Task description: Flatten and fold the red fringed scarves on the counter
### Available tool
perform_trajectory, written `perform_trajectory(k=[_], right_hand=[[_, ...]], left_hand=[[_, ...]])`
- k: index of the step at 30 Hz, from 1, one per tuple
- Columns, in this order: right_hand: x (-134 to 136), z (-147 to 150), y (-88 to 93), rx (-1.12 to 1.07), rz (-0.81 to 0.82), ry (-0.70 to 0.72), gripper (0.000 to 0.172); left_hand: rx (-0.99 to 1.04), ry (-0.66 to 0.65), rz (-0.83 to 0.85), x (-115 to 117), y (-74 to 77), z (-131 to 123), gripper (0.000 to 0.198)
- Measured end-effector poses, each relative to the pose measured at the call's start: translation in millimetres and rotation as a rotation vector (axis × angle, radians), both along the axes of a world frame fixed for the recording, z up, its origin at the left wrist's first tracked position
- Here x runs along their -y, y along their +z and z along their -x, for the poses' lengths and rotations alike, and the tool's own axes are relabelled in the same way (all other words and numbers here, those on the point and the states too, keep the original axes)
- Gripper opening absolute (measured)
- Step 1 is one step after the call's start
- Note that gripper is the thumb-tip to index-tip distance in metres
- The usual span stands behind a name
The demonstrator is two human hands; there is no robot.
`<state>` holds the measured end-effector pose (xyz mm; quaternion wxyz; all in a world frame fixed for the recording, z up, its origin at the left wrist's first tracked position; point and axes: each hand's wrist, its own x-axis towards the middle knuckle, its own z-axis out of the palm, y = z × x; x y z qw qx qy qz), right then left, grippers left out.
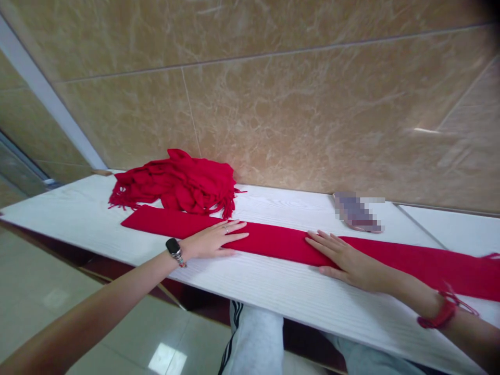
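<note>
A long red scarf lies stretched flat along a white wooden tabletop, folded into a narrow band. My left hand lies flat on it near the middle, fingers stretched out, a ring on one finger and a black watch on the wrist. My right hand rests flat on the scarf further right, fingers spread, with a red band on the wrist. Behind the left end sits a bunched pile of red fringed scarves.
A blurred-out small object lies on the table by the beige marble wall. The table's near edge runs diagonally above my legs and a glossy tiled floor.
</note>
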<state>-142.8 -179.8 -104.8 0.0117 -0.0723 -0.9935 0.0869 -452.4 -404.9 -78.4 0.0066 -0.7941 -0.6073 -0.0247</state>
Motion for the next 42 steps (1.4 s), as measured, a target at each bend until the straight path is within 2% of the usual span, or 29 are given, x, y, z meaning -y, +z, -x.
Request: perform_trajectory(k=[3,6,9,13,17,21,27,30,35,38,42], right_hand=[[-6.1,-14.7,-2.9,-0.001,-0.05,-0.064,0.066],[-11.6,-25.6,-2.9,-0.029,-0.102,-0.07,0.063],[-14.0,-31.3,-3.1,-0.082,-0.183,-0.023,0.051],[-13.0,-33.1,-7.2,-0.183,-0.358,0.106,0.039],[-10.2,-36.3,-6.6,-0.253,-0.478,0.183,0.042],[-7.1,-40.6,-1.2,-0.321,-0.524,0.205,0.05],[-4.9,-42.8,-3.2,-0.242,-0.433,0.221,0.047],[-3.8,-42.8,-4.0,-0.203,-0.34,0.176,0.045],[-3.0,-53.6,-1.6,-0.13,-0.174,0.05,0.043],[-6.7,-71.0,-0.2,-0.049,-0.114,-0.054,0.046],[-16.5,-99.0,5.9,0.024,-0.051,-0.201,0.05]], left_hand=[[-0.03,-0.001,0.024,-4.9,-5.2,-6.1,0.049],[-0.03,0.011,0.016,-4.3,-7.2,-2.9,0.045],[-0.032,0.009,-0.008,-6.0,-6.2,-4.0,0.042],[-0.08,-0.033,-0.041,-16.9,-9.7,-22.8,0.039],[-0.122,-0.094,-0.056,-29.5,-14.5,-39.7,0.043],[-0.097,-0.119,0.02,-33.0,-11.8,-39.2,0.055],[-0.038,-0.131,0.051,-29.5,-13.8,-35.0,0.057],[0.002,-0.13,0.058,-29.0,-13.4,-36.0,0.053],[0.107,-0.092,0.069,-28.8,-2.6,-40.8,0.037],[0.136,-0.074,0.033,-37.7,2.1,-52.6,0.034],[0.101,-0.105,-0.025,-68.1,3.4,-84.5,0.037]])
